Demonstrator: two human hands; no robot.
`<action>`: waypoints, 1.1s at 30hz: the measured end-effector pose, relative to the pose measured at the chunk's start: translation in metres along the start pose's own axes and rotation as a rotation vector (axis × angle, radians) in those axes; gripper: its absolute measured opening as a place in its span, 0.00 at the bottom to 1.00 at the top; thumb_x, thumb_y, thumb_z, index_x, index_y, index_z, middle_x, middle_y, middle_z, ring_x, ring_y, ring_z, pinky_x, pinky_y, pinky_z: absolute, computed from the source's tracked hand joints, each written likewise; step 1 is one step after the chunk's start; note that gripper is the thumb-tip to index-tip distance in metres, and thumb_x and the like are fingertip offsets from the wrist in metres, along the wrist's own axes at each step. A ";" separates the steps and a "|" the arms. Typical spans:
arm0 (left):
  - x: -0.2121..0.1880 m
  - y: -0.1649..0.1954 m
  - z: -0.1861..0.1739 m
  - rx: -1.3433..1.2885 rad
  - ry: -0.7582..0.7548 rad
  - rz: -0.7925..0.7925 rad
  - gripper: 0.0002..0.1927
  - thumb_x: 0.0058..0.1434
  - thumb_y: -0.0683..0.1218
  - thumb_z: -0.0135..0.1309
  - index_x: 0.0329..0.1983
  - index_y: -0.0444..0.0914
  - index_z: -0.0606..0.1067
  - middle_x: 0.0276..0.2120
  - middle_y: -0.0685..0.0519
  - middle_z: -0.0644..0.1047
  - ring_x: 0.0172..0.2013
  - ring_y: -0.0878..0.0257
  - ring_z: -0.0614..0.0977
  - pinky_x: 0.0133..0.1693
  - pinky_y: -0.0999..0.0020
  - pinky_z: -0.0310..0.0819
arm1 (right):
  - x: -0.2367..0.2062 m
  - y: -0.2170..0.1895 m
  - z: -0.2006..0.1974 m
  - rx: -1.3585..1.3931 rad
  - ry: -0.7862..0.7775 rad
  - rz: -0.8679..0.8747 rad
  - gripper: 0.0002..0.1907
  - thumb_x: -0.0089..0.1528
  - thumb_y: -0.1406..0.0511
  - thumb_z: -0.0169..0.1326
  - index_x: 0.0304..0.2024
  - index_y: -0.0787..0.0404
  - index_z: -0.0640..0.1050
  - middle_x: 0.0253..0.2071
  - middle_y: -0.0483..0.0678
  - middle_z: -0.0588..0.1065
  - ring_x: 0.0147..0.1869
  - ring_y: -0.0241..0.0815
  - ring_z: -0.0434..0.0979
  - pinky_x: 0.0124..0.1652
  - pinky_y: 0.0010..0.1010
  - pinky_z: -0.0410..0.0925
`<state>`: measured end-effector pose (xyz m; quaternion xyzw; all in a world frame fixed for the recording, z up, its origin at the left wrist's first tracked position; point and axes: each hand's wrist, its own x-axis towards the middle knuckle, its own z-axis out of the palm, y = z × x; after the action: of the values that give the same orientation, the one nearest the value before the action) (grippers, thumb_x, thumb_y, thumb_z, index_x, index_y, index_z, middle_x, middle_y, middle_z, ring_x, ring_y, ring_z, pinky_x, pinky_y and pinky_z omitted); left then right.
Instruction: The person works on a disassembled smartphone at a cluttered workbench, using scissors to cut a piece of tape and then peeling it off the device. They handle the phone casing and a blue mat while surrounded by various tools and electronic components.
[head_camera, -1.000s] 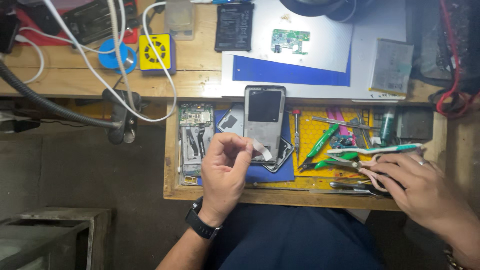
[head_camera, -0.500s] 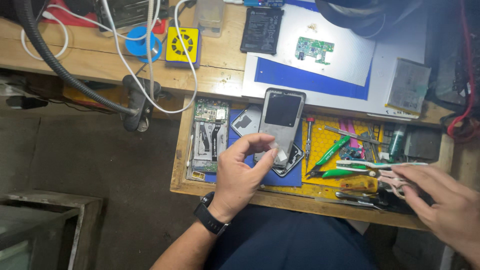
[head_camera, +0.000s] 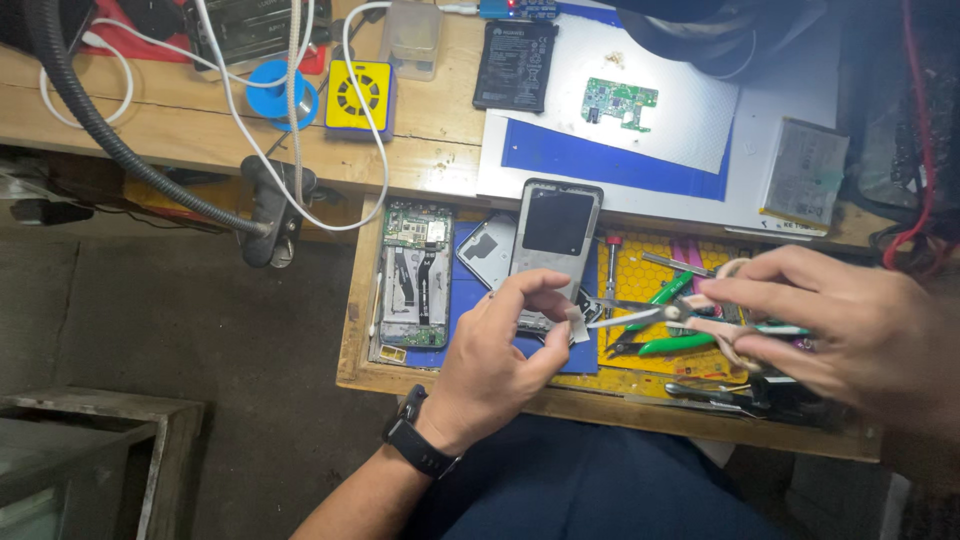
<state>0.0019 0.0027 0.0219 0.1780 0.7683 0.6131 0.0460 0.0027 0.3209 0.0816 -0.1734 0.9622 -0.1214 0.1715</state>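
Over the open wooden drawer (head_camera: 352, 300), at about six o'clock, we keep our left hand (head_camera: 500, 365) pinched on a small white strip (head_camera: 576, 314), thumb and forefinger together, lifting it so the blades can reach it. At three o'clock our right hand (head_camera: 850, 325) is clamped through the loops of the scissors (head_camera: 660, 315), which lie level, long axis running three to nine, tips pointing toward nine at the strip. Behind, a phone frame (head_camera: 553, 245) stands with its long axis twelve to six, beside an opened phone body (head_camera: 415, 275).
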 end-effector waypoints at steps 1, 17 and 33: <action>0.000 0.001 0.001 0.011 0.011 0.028 0.20 0.61 0.38 0.59 0.57 0.36 0.71 0.40 0.53 0.83 0.43 0.62 0.86 0.46 0.69 0.80 | 0.005 -0.001 -0.003 -0.026 -0.019 -0.014 0.33 0.51 0.55 0.67 0.60 0.45 0.79 0.47 0.41 0.79 0.42 0.31 0.84 0.40 0.24 0.74; 0.000 0.003 0.000 0.109 -0.019 0.080 0.25 0.58 0.39 0.61 0.60 0.37 0.71 0.39 0.53 0.82 0.42 0.60 0.84 0.44 0.68 0.77 | 0.021 -0.012 -0.007 -0.010 0.011 -0.219 0.29 0.52 0.58 0.63 0.57 0.51 0.79 0.47 0.42 0.79 0.39 0.33 0.84 0.37 0.24 0.74; 0.003 0.004 -0.004 0.164 -0.033 0.174 0.12 0.60 0.41 0.62 0.47 0.38 0.77 0.39 0.54 0.81 0.41 0.62 0.84 0.47 0.66 0.73 | 0.029 -0.016 -0.012 -0.004 -0.089 -0.079 0.27 0.53 0.54 0.64 0.56 0.43 0.81 0.49 0.40 0.80 0.35 0.33 0.85 0.35 0.27 0.75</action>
<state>-0.0015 0.0007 0.0273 0.2575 0.7967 0.5466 -0.0095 -0.0232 0.2978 0.0890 -0.2169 0.9462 -0.1182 0.2090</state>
